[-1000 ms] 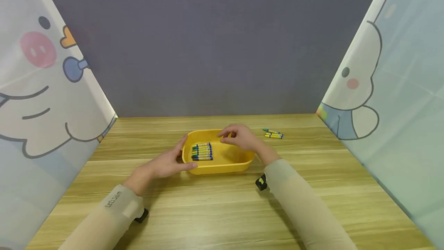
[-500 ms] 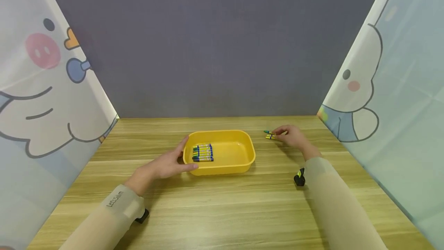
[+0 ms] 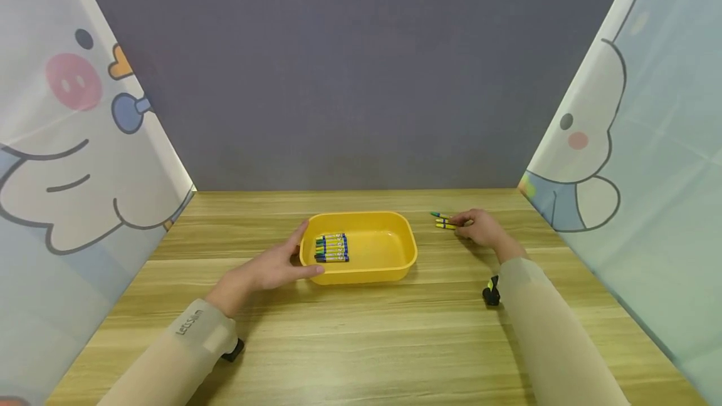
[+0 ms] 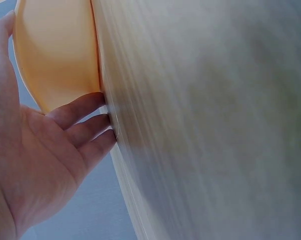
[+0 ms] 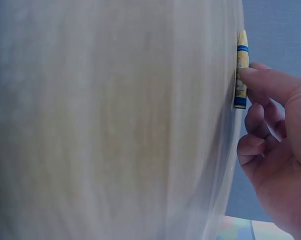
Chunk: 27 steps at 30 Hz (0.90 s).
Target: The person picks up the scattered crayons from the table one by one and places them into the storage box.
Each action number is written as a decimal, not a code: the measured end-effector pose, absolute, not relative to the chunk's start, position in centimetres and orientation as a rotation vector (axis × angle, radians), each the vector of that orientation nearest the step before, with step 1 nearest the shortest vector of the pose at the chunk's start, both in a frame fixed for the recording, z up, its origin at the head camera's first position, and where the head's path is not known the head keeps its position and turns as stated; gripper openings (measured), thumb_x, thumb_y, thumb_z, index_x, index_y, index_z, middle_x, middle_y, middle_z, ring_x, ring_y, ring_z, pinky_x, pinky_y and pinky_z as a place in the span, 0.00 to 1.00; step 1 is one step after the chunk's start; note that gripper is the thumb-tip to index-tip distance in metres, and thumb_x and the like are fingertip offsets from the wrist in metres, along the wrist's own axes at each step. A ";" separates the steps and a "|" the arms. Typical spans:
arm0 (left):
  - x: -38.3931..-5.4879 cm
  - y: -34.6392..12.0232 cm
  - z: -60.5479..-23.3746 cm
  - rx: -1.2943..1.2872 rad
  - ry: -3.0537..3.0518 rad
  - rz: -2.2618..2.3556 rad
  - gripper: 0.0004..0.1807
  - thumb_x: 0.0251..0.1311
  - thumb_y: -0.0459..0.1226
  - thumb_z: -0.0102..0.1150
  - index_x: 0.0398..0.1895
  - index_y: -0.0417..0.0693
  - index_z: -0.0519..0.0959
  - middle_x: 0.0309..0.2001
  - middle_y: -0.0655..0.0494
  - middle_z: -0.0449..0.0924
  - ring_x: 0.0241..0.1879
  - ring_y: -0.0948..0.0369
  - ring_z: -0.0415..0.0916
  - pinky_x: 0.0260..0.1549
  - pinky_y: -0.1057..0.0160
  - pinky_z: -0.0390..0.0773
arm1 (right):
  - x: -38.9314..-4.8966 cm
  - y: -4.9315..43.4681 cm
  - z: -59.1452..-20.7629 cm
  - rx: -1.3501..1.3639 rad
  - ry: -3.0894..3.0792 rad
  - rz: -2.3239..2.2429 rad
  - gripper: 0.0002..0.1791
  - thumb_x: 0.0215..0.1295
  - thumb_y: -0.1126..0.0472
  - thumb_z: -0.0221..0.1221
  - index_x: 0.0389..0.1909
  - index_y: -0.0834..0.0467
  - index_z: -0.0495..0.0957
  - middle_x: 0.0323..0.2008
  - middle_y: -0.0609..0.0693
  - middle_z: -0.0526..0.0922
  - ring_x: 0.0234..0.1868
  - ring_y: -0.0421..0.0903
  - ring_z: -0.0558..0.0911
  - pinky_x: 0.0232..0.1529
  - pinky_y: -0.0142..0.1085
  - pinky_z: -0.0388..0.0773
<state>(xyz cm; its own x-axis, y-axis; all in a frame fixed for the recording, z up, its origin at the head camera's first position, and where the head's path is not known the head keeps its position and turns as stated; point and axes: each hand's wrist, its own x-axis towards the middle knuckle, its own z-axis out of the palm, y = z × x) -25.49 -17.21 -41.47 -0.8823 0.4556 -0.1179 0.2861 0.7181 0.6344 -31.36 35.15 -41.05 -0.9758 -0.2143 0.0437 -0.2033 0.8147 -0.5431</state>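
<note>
My left hand [image 3: 271,266] spans the left end of a yellow plastic tray [image 3: 361,277], thumb along the front rim and index finger at the back left corner. In the left wrist view its extended fingers [image 4: 88,127] rest by the tray's wall [image 4: 60,55], tips down at the table. Inside the tray, several crayons [image 3: 333,249] lie side by side at the left. My right hand [image 3: 481,229] is beyond the tray's right side, pinching a yellow crayon [image 5: 241,93] between thumb and index finger, its other fingers curled. A green crayon [image 3: 439,215] and another yellow crayon [image 3: 441,221] lie close beside it.
The wood-grain table [image 3: 361,343] ends at a dark grey panel [image 3: 355,80] at the back. Printed cartoon sheets [image 3: 73,155] stand along both sides. The tray's right half shows bare bottom.
My right hand has moved from over the tray to the crayons on the right and now has thumb and finger on a yellow one. My left hand has stayed at the tray.
</note>
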 end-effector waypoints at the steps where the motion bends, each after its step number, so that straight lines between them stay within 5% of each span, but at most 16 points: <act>1: -25.5 -17.2 -41.5 0.584 2.660 0.916 0.70 0.64 0.73 0.66 0.92 0.66 0.28 0.76 0.44 0.76 0.67 0.52 0.79 0.73 0.39 0.73 | -31.3 35.1 -41.0 -0.343 2.976 -0.878 0.16 0.75 0.66 0.66 0.59 0.65 0.88 0.55 0.66 0.89 0.59 0.65 0.83 0.63 0.61 0.78; 10: -25.5 -17.2 -41.3 0.583 2.672 0.902 0.70 0.64 0.73 0.66 0.92 0.66 0.29 0.79 0.41 0.73 0.69 0.50 0.78 0.73 0.38 0.72 | -30.9 35.3 -40.9 -0.347 2.959 -0.848 0.10 0.75 0.64 0.68 0.49 0.63 0.92 0.54 0.66 0.90 0.49 0.55 0.84 0.49 0.46 0.80; 19: -25.6 -17.1 -41.2 0.587 2.675 0.896 0.70 0.64 0.73 0.66 0.92 0.64 0.29 0.77 0.41 0.74 0.68 0.51 0.78 0.73 0.37 0.73 | -31.2 34.5 -40.9 -0.385 2.979 -0.886 0.11 0.76 0.60 0.67 0.53 0.59 0.91 0.48 0.57 0.90 0.40 0.46 0.79 0.44 0.41 0.76; 27: -25.7 -17.1 -41.3 0.594 2.679 0.898 0.70 0.64 0.73 0.66 0.92 0.64 0.30 0.75 0.43 0.77 0.67 0.51 0.79 0.73 0.38 0.73 | -31.2 30.1 -38.5 -0.469 2.956 -1.007 0.12 0.80 0.55 0.66 0.57 0.53 0.90 0.53 0.56 0.88 0.39 0.48 0.78 0.39 0.40 0.77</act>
<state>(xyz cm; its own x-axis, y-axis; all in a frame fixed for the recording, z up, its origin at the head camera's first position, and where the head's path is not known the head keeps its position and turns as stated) -25.65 -17.08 -41.30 -0.8846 0.4538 -0.1075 0.2974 0.7264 0.6196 -31.22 30.05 -38.53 -0.9558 -0.2727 0.1103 -0.2833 0.7524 -0.5947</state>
